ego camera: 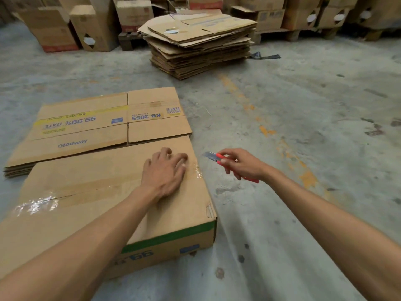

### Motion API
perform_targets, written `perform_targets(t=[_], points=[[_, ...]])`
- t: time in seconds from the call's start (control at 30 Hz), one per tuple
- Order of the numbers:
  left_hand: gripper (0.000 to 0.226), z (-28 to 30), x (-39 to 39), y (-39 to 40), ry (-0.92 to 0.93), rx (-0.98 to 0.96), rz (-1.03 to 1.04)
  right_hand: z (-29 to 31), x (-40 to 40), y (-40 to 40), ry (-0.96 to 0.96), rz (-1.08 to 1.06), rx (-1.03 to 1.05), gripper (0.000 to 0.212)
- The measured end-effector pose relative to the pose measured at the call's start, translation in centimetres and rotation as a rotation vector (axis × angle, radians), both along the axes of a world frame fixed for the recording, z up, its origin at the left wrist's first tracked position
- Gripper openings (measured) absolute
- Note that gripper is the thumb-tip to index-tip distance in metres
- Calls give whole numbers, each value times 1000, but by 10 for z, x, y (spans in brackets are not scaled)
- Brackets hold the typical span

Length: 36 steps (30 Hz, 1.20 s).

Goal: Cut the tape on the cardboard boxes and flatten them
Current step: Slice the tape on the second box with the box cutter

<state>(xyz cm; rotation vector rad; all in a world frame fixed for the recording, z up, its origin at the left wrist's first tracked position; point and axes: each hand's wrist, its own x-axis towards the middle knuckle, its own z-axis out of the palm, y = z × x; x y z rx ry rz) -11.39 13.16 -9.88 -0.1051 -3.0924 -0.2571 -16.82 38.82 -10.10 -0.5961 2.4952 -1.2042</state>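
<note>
A closed cardboard box [91,205] lies on the concrete floor in front of me, with clear tape [39,204] running along its top seam from left to right. My left hand [165,172] rests flat on the box top near its right end, fingers spread by the tape's end. My right hand [240,164] hovers just right of the box and grips a red box cutter [213,157]. Its blade points left toward the box edge and stands apart from it.
Flattened boxes [104,124] lie in a low stack just beyond the box. A taller pile of flattened cardboard [199,44] stands farther back at centre. Upright cartons on pallets [303,16] line the far wall. Bare concrete floor [303,118] stretches to the right.
</note>
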Motion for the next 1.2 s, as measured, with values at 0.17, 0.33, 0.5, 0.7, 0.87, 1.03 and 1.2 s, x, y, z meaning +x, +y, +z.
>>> perform_targets(t=[0.17, 0.33, 0.5, 0.7, 0.87, 1.03, 1.2], points=[[47, 2, -61, -5, -68, -15, -256, -13, -8, -22, -94, -157, -30, 24], [41, 4, -90, -9, -17, 128, -425, -27, -10, -15, -188, -190, -74, 17], [40, -2, -101, -17, 84, 134, -555, -25, -12, -19, -206, -144, -135, 19], [34, -7, -103, -13, 170, 201, -552, -33, -9, -21, -232, -137, -179, 27], [34, -8, -104, -11, 158, 187, -550, -34, -9, -22, -212, -152, -184, 31], [35, -9, -107, -11, 165, 159, -564, -27, -7, -25, -203, -151, -180, 34], [33, -6, -108, -5, 188, 134, -593, -25, -8, -25, -193, -174, -153, 34]])
